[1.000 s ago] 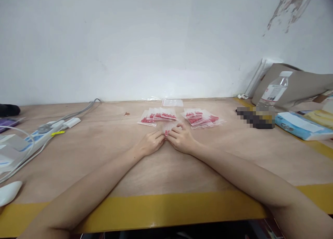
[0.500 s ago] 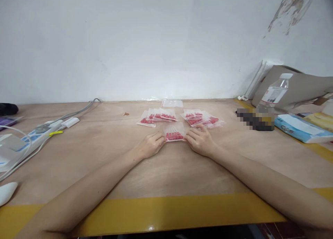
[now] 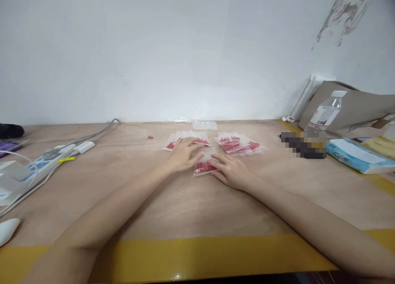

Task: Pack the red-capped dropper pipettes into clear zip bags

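Observation:
A small clear zip bag of red pieces lies tilted on the wooden table, between my hands. My right hand lies beside it with its fingertips on the bag's right edge. My left hand is stretched forward with fingers extended, over the left pile of filled bags. A second pile of filled bags lies to the right. An empty clear bag rests near the wall.
At left are a power strip with cables and a white object near the yellow table edge. At right stand a water bottle, a cardboard box, a tissue pack and a blurred dark item.
My hands drew apart along the bag, which now lies tilted. My left hand then let go and reached forward onto the left pile. My right hand stays at the bag's edge.

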{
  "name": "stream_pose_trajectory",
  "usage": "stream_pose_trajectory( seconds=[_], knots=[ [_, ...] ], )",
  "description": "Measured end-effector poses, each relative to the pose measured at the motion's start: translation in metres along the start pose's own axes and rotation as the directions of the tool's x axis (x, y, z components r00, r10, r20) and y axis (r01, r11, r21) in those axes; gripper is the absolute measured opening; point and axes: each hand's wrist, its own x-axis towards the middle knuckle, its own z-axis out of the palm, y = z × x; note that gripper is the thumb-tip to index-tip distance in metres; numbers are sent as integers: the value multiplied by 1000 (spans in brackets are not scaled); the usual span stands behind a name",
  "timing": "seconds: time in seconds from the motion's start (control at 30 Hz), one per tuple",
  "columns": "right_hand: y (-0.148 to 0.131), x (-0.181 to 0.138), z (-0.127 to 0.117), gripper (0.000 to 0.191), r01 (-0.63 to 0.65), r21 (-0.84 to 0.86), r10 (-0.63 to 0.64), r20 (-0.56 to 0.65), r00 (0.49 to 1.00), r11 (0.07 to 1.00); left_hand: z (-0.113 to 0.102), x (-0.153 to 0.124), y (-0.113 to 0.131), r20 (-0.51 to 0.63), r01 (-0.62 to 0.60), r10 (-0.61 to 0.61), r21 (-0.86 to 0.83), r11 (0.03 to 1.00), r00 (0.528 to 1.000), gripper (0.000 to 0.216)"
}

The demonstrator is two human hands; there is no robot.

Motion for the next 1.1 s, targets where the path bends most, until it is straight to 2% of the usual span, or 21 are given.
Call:
stream_pose_trajectory(
  seconds=[0.1,0.2,0.23,0.3,0.4,0.43,0.5,0.63,0.7,0.83,0.9,1.0,1.1],
  knots=[
    [-3,0,2,27,-65,63,64,25,998,996,14,39,-19,203,131,-160,150,980,966,40],
    [5,-1,2,26,-228,269,255,-70,964,936,32,63,-34,387,214,-272,188,959,881,53],
    [9,-1,2,25,-291,376,350,-97,932,880,37,65,-37,409,223,-283,189,956,867,54],
    [20,1,1,25,-382,596,535,-96,840,706,43,63,-40,413,227,-286,187,956,865,48],
    [33,9,1,28,-411,802,712,-26,702,434,42,47,-45,380,227,-285,191,955,880,40],
    [37,14,1,29,-402,831,736,-12,677,384,39,39,-48,366,229,-287,194,954,885,39],
    [40,25,4,30,-388,846,754,-26,656,366,31,22,-56,340,240,-299,204,949,892,39],
    [39,57,25,28,-346,779,714,-179,677,523,13,-14,-77,283,276,-339,241,930,897,38],
    [35,76,43,26,-327,736,667,-221,711,592,7,-28,-84,258,286,-355,267,920,899,38],
    [19,106,76,26,-389,667,617,-136,775,635,3,-42,-85,218,315,-382,288,904,898,42],
    [10,114,84,26,-391,602,549,-96,830,696,4,-43,-83,186,336,-391,268,903,902,52],
    [1,116,85,26,-279,533,322,12,947,799,4,-44,-82,132,366,-398,213,906,908,71],
    [3,105,72,31,-187,467,182,56,982,864,2,-47,-83,44,337,-354,218,916,934,76]
  ],
)
